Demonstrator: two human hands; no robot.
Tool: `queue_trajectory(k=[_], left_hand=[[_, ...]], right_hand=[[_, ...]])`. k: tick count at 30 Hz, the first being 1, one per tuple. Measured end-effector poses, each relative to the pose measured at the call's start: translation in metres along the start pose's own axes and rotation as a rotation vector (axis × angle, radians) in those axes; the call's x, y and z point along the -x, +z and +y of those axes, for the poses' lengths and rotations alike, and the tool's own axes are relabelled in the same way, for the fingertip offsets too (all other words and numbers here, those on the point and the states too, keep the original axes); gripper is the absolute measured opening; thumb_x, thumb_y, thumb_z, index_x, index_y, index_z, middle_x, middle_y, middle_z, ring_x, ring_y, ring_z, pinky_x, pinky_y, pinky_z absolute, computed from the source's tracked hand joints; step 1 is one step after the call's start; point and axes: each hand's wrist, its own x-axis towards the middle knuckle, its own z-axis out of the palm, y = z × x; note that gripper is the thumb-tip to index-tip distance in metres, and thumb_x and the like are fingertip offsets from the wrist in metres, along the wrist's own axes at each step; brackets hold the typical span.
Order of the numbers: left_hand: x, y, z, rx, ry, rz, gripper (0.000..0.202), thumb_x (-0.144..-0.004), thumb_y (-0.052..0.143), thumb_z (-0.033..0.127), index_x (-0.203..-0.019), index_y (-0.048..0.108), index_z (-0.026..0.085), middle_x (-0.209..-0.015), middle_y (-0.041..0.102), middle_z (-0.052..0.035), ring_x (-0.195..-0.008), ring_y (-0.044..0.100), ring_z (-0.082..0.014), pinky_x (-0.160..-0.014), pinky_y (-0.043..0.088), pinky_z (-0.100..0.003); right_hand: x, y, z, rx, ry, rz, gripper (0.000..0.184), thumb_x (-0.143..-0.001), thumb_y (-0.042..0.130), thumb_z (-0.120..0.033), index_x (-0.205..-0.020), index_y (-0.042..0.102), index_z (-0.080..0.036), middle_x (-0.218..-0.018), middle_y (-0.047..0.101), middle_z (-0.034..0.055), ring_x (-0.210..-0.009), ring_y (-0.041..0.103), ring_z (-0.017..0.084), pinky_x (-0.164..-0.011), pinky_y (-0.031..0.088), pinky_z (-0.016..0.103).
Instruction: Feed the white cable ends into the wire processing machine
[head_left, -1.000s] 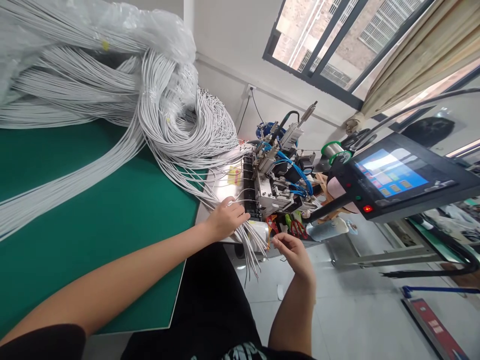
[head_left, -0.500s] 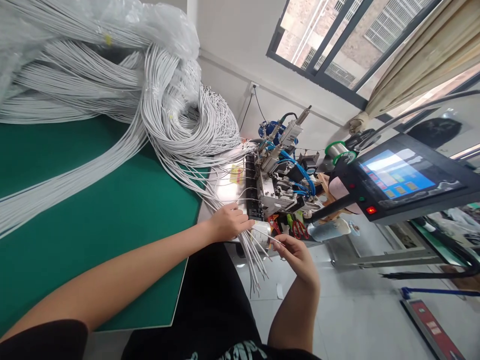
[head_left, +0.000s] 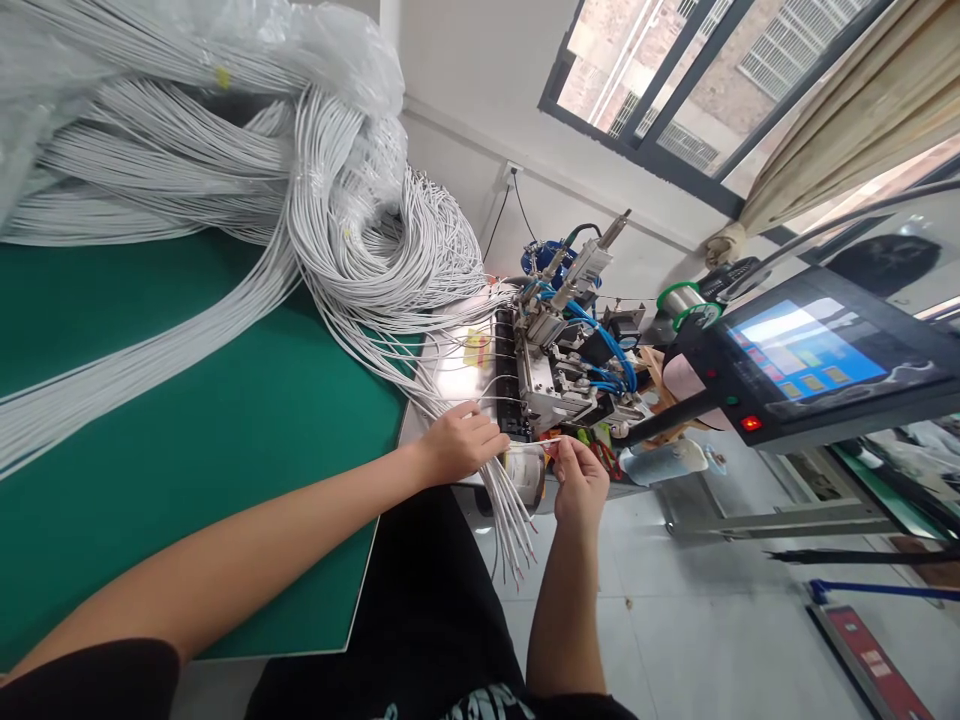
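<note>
My left hand (head_left: 459, 441) is closed over a bunch of thin white wires (head_left: 510, 510) at the table's edge; their stripped ends hang down past it. My right hand (head_left: 579, 478) pinches the end of one white wire, held level toward the black wire holder (head_left: 507, 385) of a small machine (head_left: 564, 360) with blue hoses. A roll of tape (head_left: 525, 472) sits between my hands.
Huge coils of white wire (head_left: 330, 200), partly under clear plastic, cover the green table mat (head_left: 187, 420) on the left. A control box with a lit screen (head_left: 806, 355) stands on an arm to the right. Red-handled scissors (head_left: 600, 455) lie below the machine. Windows are behind.
My right hand has risen from below the tape roll to the machine's front, lifting one wire out of the hanging bunch. My left hand has stayed put on the bundle.
</note>
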Motion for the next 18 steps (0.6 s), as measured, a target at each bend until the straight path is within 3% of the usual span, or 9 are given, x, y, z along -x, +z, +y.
queue_trajectory(k=[6,13,18], left_hand=[[0.0,0.003,0.0,-0.023,-0.038,-0.025,0.024,-0.095,0.037,0.015,-0.082,0.058,0.018,-0.069,0.058,-0.0006,-0.065,0.051,-0.0151,-0.077,0.035,-0.032],[0.0,0.005,-0.001,-0.039,-0.087,-0.078,0.028,-0.09,0.033,0.006,-0.074,0.054,0.017,-0.068,0.057,-0.0021,-0.061,0.05,-0.0147,-0.076,0.034,-0.033],[-0.001,0.0,-0.001,-0.071,-0.094,-0.039,0.026,-0.09,0.039,0.008,-0.094,0.062,0.019,-0.069,0.058,0.0008,-0.064,0.052,-0.0143,-0.085,0.031,-0.037]], right_hand=[[-0.003,0.005,0.001,-0.055,0.062,-0.026,0.039,-0.075,0.071,-0.049,-0.091,0.072,-0.014,-0.074,0.066,0.0054,-0.054,0.045,0.01,-0.048,0.031,0.023],[-0.016,-0.002,-0.003,-0.089,0.174,-0.216,0.036,-0.071,0.073,-0.047,-0.088,0.072,-0.015,-0.069,0.065,0.0031,-0.044,0.033,0.006,-0.043,0.024,0.022],[-0.03,-0.005,0.004,0.131,0.126,-0.253,0.033,-0.069,0.074,-0.045,-0.083,0.072,-0.015,-0.074,0.069,0.006,-0.061,0.056,0.016,-0.055,0.04,0.026]])
